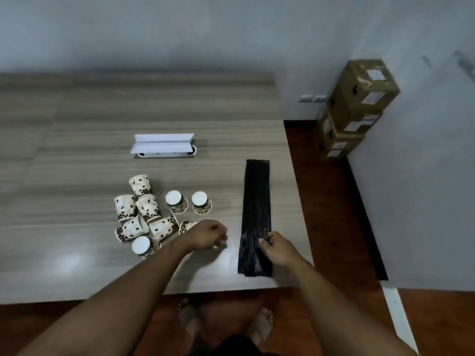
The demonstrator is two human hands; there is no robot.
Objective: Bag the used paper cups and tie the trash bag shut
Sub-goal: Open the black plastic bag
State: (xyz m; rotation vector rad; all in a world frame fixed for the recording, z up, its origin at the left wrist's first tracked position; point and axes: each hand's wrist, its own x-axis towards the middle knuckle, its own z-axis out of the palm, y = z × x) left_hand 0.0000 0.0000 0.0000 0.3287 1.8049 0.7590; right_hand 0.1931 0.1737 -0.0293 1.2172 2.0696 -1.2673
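Observation:
Several paper cups (147, 208) with a coffee-bean print lie in a loose cluster on the wooden table (77, 155), some upside down, some on their sides. A folded black trash bag (257, 201) lies flat as a long strip to the right of them. My right hand (279, 249) rests on the bag's near part, fingertips pinching its edge. My left hand (207, 235) hovers between the cups and the bag, fingers curled in with nothing in them, partly hiding one cup (186, 225).
A white cable-box lid (163, 145) stands open in the table's middle. The table's right edge runs close beside the bag. Stacked cardboard boxes (357, 109) stand against the wall at right. My bare feet (262, 319) are on the red-brown floor below the table's front edge.

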